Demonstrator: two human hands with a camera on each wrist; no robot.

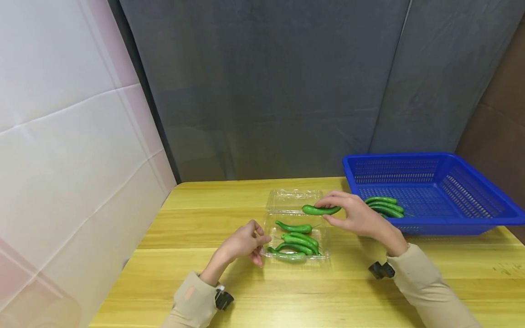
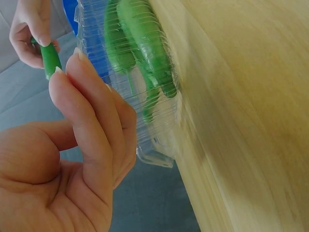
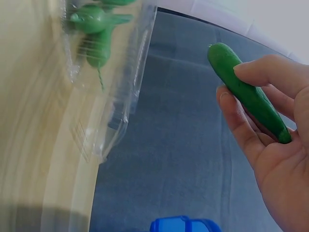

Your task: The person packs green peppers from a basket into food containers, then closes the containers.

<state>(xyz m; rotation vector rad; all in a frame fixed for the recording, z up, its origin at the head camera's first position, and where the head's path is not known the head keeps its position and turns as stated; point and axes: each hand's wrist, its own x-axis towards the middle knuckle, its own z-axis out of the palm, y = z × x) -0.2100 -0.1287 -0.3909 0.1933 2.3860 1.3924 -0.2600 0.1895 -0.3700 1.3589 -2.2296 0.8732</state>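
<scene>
A green pepper [image 1: 321, 210] is pinched between the thumb and fingers of the right hand [image 1: 356, 216], above the back right part of a clear plastic box [image 1: 268, 223]. The right wrist view shows the same pepper [image 3: 248, 94] lying along the right hand [image 3: 280, 106]. Several green peppers [image 1: 301, 241] lie in the box, whose clear lid [image 1: 294, 199] is folded back behind it. At the box's left wall is the left hand [image 1: 244, 241], fingers bent loosely; in the left wrist view the left hand [image 2: 91, 125] has nothing between its fingers.
A blue perforated basket [image 1: 426, 224] stands at the right rear of the wooden table [image 1: 197, 228], with several green peppers [image 1: 385, 207] in its left front corner. A dark grey curtain [image 1: 266, 91] hangs behind the table, and a pale fabric wall [image 1: 74, 136] is at the left.
</scene>
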